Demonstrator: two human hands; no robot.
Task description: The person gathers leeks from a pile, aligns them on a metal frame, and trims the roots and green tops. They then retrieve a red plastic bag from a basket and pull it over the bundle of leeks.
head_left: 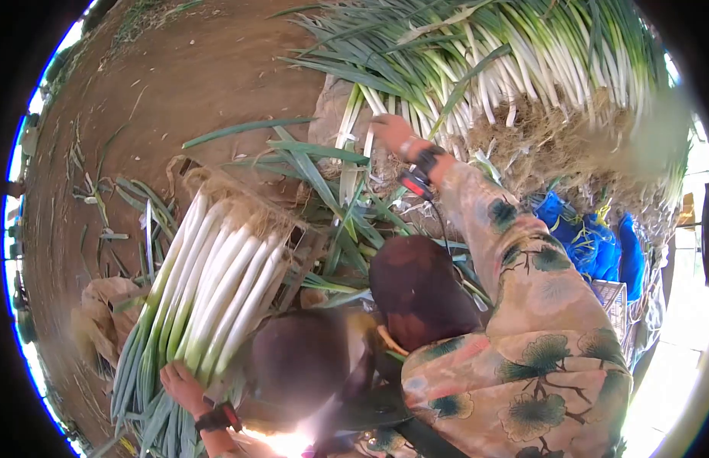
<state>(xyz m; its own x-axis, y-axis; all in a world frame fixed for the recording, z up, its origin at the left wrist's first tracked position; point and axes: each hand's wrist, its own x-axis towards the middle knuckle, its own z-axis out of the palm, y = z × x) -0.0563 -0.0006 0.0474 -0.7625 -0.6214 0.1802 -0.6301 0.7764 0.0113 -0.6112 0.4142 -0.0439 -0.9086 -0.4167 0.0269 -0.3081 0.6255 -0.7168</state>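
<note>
My left hand (pixel 185 388) is closed over the green part of a bundle of leeks (pixel 225 267). The bundle's white shanks point up and away, with the roots (pixel 232 200) at a wooden stand or board (pixel 309 248). My right hand (pixel 393 133) reaches to the near left edge of a large leek pile (pixel 515 69). Its fingers are on a white leek shank (pixel 370 142) and look closed around it; the fingertips are partly hidden. Both wrists wear dark bands, and a small red-and-black device (pixel 415 183) hangs by the right wrist.
Loose green leaves (pixel 316 172) are strewn between the bundle and the pile. Blue plastic (pixel 587 240) and a pale crate (pixel 610 301) are at the right. A brown crumpled sack (pixel 106 313) is left of the bundle. Bare soil (pixel 194 84) stretches across the upper left.
</note>
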